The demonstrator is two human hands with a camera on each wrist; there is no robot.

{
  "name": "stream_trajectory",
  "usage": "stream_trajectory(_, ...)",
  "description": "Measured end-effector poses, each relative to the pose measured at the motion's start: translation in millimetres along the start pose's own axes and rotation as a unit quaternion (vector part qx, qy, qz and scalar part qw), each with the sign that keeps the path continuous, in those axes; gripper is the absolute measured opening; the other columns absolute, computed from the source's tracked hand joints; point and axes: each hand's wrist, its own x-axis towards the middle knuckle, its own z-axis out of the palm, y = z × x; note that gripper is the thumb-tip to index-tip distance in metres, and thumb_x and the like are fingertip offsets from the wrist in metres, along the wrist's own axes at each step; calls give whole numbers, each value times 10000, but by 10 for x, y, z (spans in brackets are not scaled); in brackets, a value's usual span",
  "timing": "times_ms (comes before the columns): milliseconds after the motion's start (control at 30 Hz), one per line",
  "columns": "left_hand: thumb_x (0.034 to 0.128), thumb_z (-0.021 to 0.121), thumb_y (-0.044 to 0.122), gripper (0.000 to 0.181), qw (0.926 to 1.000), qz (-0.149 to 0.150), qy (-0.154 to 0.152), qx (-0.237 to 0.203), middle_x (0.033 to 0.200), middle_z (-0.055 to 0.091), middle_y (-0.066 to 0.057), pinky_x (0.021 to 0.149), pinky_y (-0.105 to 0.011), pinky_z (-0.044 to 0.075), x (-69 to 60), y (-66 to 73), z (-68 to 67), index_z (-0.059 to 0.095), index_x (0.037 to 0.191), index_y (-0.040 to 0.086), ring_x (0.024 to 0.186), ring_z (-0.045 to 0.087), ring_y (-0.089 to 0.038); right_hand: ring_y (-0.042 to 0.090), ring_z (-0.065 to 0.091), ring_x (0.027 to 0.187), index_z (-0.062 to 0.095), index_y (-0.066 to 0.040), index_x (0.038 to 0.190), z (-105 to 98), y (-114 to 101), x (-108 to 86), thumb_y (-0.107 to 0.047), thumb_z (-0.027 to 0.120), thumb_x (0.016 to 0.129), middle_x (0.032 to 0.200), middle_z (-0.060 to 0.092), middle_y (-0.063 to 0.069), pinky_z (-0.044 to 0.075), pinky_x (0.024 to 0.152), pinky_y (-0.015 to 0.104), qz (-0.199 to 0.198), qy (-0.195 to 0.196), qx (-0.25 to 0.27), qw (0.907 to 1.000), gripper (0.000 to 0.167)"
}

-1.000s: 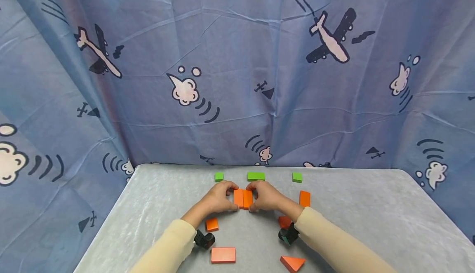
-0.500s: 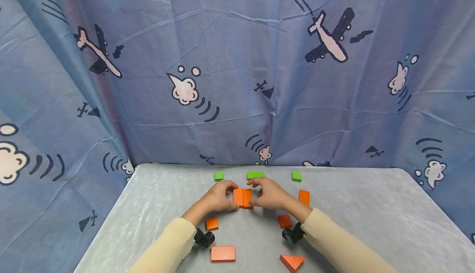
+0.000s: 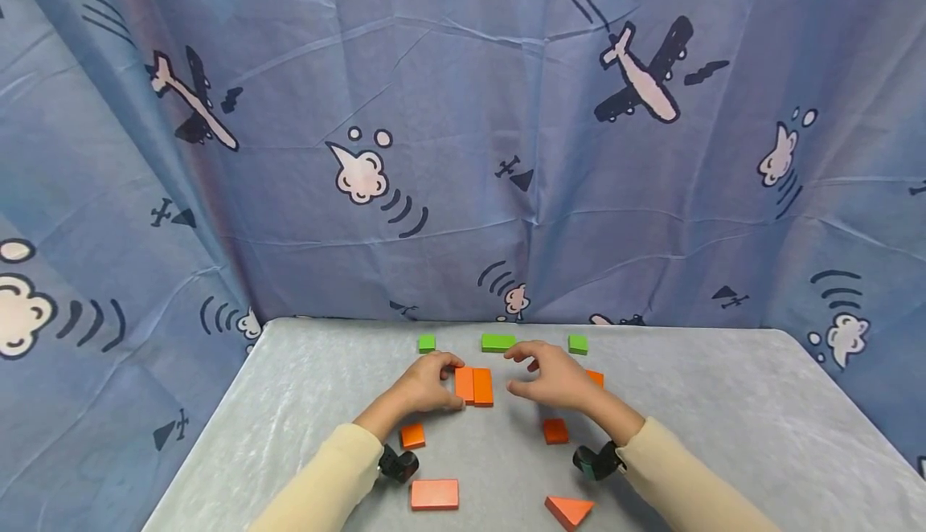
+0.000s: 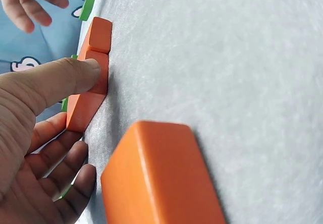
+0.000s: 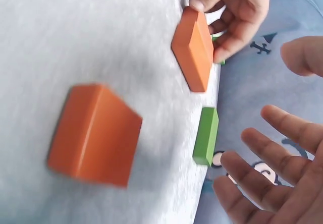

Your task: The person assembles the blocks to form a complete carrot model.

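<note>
Two orange toy blocks, a left one [image 3: 464,386] and a right one [image 3: 483,387], lie side by side and touching on the grey-covered table. My left hand [image 3: 424,383] pinches the left orange block, its thumb on the near end and fingers by the far end. In the left wrist view, the thumb [image 4: 60,80] covers part of the orange face. My right hand [image 3: 553,375] is apart from the pair, to their right, fingers loosely spread and holding nothing. In the right wrist view, the right hand [image 5: 287,168] shows a gap between thumb and fingers.
Green blocks [image 3: 498,343] line the back. An orange block [image 3: 596,378] is partly hidden behind the right hand. Nearer are a small orange block [image 3: 413,435], a red-orange block [image 3: 555,431], a salmon rectangular block [image 3: 435,494] and a triangular block [image 3: 569,511]. A patterned curtain [image 3: 463,154] hangs behind.
My right hand has let go of the right orange block and drawn away to the right, its fingers spreading. The left hand and both blocks have stayed in place.
</note>
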Motion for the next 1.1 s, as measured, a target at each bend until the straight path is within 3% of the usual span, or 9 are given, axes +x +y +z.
stream_trajectory(233,674,854,201,582,9998,10,10,-218,1190,609,-67,877,-364,490,-41,-4,-10,633,1204,106,1019,578,-206,321,626,999,639,-92,1194,-153,126,-129,-229,726,825,1191,641,136,516,853,453,-58,133,-56,9999,403)
stream_trajectory(667,677,852,208,573,9996,129,-19,-258,1202,613,-53,887,-362,496,-50,-25,-4,632,1198,117,1036,586,-212,322,623,990,630,-70,1210,-401,471,-399,-263,730,814,1171,641,157,529,778,435,289,434,-406,9978,452)
stream_trajectory(1100,694,842,231,579,9994,16,-61,-332,1218,601,-41,908,-383,491,-58,-41,-5,619,1220,139,1070,579,-214,325,625,947,605,4,1211,-448,763,-548,-247,789,744,1169,614,211,538,787,459,661,268,-650,9953,561)
